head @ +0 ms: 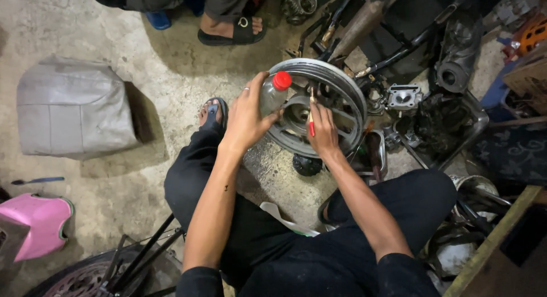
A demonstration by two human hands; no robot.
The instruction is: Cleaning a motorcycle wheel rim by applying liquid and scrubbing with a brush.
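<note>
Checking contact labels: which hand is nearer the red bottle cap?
Left. The left hand grips the clear bottle just below the red cap. The right hand is farther off, holding a red-handled tool at the wheel hub.

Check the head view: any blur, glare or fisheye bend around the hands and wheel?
Head view: left hand, right hand and wheel are sharp, evenly lit, no glare; soft shadow beside the grey seat; top-right engine parts sit in dim light; edges bow slightly, wide-angle.
</note>
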